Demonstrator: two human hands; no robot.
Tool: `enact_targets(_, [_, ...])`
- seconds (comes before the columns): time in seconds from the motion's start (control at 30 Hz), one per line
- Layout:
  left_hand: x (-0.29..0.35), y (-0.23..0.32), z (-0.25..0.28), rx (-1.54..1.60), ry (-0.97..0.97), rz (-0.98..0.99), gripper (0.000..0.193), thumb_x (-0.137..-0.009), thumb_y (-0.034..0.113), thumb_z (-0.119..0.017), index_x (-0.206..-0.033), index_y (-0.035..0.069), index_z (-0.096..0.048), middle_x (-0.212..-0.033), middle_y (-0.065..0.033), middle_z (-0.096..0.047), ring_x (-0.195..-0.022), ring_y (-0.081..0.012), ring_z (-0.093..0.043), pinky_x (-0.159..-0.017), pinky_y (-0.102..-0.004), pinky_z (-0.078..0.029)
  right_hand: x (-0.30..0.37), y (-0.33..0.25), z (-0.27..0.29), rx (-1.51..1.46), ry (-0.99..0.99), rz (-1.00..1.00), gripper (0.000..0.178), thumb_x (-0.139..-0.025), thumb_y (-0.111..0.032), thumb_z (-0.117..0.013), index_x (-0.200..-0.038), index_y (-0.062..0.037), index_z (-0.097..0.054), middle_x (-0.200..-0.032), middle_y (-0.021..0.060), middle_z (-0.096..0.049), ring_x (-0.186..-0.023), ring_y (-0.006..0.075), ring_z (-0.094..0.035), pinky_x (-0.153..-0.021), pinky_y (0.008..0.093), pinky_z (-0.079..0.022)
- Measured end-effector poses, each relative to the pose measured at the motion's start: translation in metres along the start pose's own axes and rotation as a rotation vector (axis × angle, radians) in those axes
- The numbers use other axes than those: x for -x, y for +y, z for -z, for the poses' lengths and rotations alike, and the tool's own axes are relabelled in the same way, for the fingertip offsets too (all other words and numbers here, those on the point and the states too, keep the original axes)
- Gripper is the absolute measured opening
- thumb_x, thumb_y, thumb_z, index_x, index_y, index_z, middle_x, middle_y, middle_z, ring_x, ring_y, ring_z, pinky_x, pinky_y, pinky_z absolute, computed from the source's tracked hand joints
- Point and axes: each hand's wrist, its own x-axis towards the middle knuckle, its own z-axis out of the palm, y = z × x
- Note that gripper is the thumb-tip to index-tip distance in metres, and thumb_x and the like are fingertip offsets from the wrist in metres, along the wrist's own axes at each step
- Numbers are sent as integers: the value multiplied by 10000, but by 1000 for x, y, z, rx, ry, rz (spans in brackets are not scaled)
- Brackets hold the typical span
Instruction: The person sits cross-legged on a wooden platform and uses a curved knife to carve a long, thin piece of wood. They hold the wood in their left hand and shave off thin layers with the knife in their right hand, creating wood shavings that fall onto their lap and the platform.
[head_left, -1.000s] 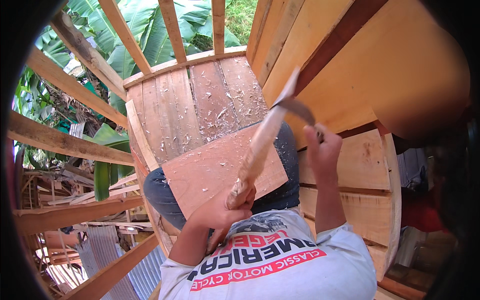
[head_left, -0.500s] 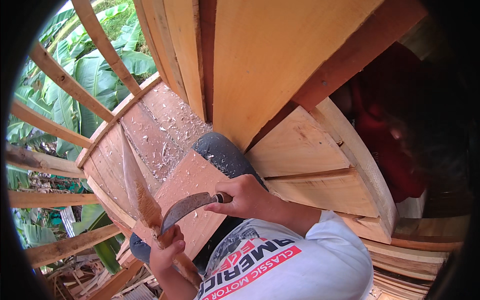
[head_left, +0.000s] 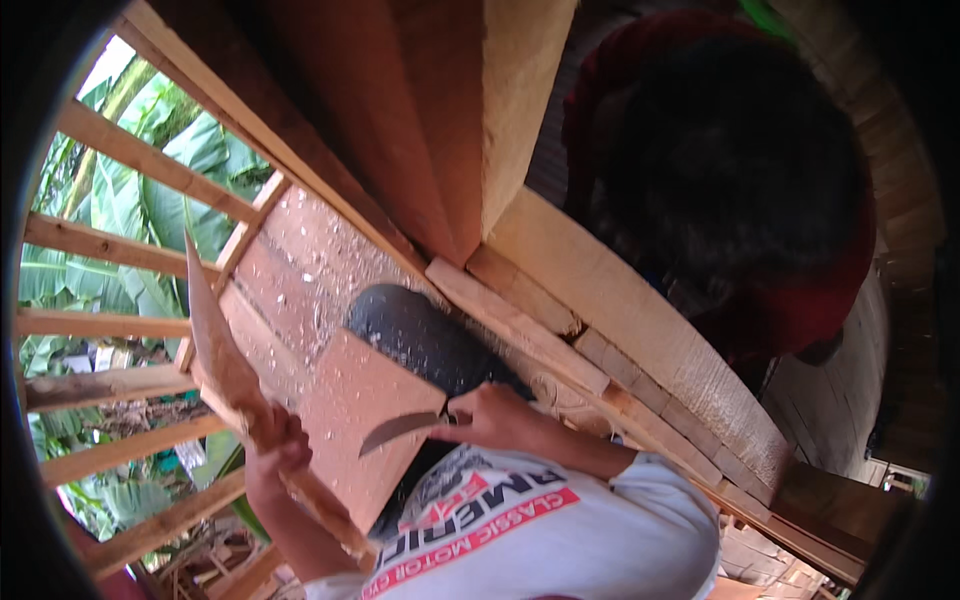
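Note:
My left hand [head_left: 278, 448] is wrapped round a long carved piece of wood [head_left: 225, 365], which tapers to a thin pointed end at the upper left. Its thicker lower end runs back along my left forearm. In my right hand [head_left: 492, 415] is a knife with a short handle and a curved dark blade [head_left: 398, 430]. The blade is apart from the carved wood and hangs over a flat wooden board [head_left: 365, 390] lying across my lap. Pale shavings are scattered on the board and on my dark trouser leg [head_left: 415, 335].
A slatted wooden railing [head_left: 130, 325] stands at left, with broad green leaves behind it. Shavings cover the plank floor [head_left: 300, 245]. A thick plank ledge [head_left: 640, 330] runs along my right. Beyond it bends a person [head_left: 740, 170] in red.
The knife has come off the carved wood and now sits apart from it. My left hand has moved the wood left. The view has turned, showing more of the person at right.

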Motion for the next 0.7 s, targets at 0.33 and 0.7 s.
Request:
enact_targets(0.33, [-55,47,-42,-169,-135,-37,386,-652,13,-652,-913,140,-396,-689,3,-371,-515,-92,-363,-435,-235,-297,-3,29,9,-51,-27,-52,634,-788,-588,-654,-591,11,-592,-582,206,-568,-537,344,-564,-578,421,-448])
enact_targets(0.7, [-31,34,-33,-150,-151,-134,372,-656,40,-659,-912,136,-406,-673,3,-378,-506,-102,-358,-431,-255,-288,-9,25,19,7,-189,-32,593,-826,-561,-625,-674,12,-615,-565,176,-552,-542,289,-572,-563,393,-440])
